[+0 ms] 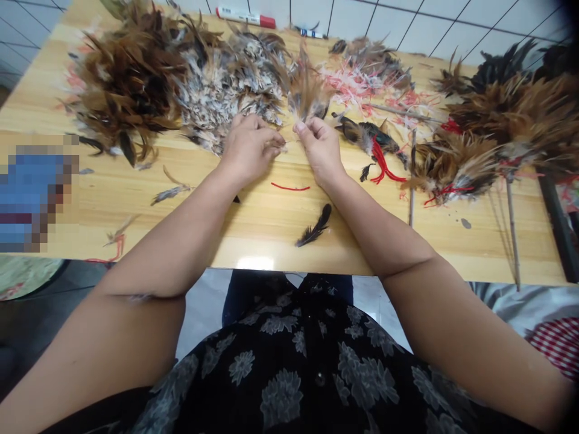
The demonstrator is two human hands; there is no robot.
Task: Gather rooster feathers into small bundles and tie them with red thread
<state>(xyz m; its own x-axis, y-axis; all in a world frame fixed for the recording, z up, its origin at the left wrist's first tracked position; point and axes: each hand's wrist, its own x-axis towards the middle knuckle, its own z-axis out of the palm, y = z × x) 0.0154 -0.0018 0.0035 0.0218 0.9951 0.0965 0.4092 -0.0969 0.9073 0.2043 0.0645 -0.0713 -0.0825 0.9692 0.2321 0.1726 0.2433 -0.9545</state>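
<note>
Between thumb and fingers, my right hand pinches the lower end of a small bunch of brown feathers, whose tips fan away from me. My left hand is beside it, at the near edge of a pile of grey-white fluffy feathers. Its fingers are bent together; something thin and small may be at their tips, too fine to name. A short red string lies on the wooden table between my forearms. Closer to me lies a single black feather.
A large brown feather heap lies at the left, pink-white shreds behind my right hand. Feather dusters with thin sticks are at the right, near red strings. A red-capped marker lies by the tiled wall.
</note>
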